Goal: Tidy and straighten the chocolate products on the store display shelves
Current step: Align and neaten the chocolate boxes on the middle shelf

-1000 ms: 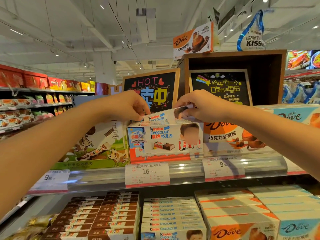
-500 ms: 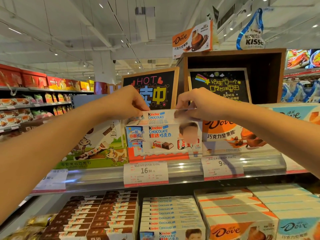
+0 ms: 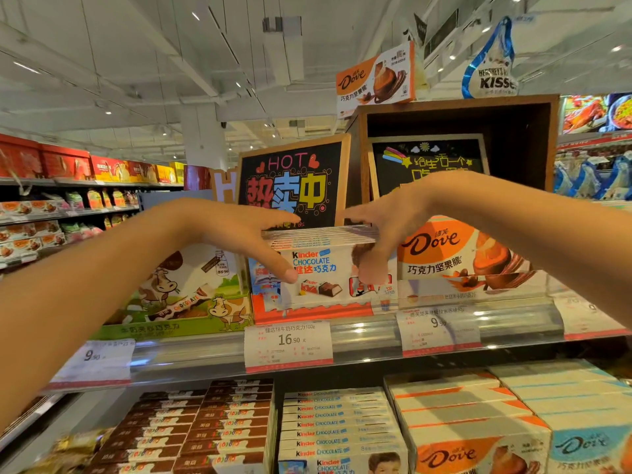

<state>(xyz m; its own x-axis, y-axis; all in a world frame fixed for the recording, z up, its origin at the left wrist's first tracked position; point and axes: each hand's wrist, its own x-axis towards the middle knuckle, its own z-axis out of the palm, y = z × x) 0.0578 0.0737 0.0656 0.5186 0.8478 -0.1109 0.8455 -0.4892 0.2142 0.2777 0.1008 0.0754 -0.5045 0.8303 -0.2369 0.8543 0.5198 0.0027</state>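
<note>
We have both hands on the Kinder boxes [image 3: 319, 265] on the top shelf [image 3: 359, 340]. The stack sits between our two hands, with the cow chocolate box [image 3: 178, 295] just past our left fingers and the Dove box [image 3: 455, 254] just past our right fingers.

Our left hand [image 3: 239, 230] lies on the left end of the stack. Its fingers [image 3: 273, 220] are straight and reach over the top, and the thumb presses the front. Our right hand [image 3: 390, 227] is at the right end. Its fingers [image 3: 355, 213] reach over the top and the thumb pushes on the front face. The fingers are spread a bit, clamped on the stack from both ends.

We think these boxes are light, thin and made of card. They feel stiff when stacked, but one box alone could bend or dent. The fronts look shiny, so they may slide on each other. It is best to hold them by the two short ends and the flat top, and press softly.

A second ago we pinched one loose box that sat tilted on top, with curled fingers. Now the top boxes lie flat and even, and our fingers have straightened out and dropped lower on the stack.
</note>
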